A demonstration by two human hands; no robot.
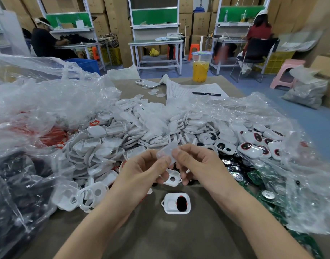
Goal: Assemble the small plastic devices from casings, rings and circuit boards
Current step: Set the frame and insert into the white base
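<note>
Both my hands are raised over the table's middle and pinch one small translucent plastic piece (167,151) between them. My left hand (141,170) holds its left edge, my right hand (196,165) its right edge. Just under the hands lies a white casing with a round hole (172,178). Nearer to me sits an open white casing (177,203) with a black and red part inside. A big heap of white casings (123,135) fills the table behind. Assembled white devices with red rings (254,146) lie at the right. Green circuit boards (261,186) lie in plastic at the right.
Crumpled clear plastic bags (39,101) cover the left side, with red rings (54,135) and dark parts (16,184) under them. At the far table edge are a phone (147,83), a paper sheet with a pen (206,93) and a cup of orange drink (200,67). People sit at benches behind.
</note>
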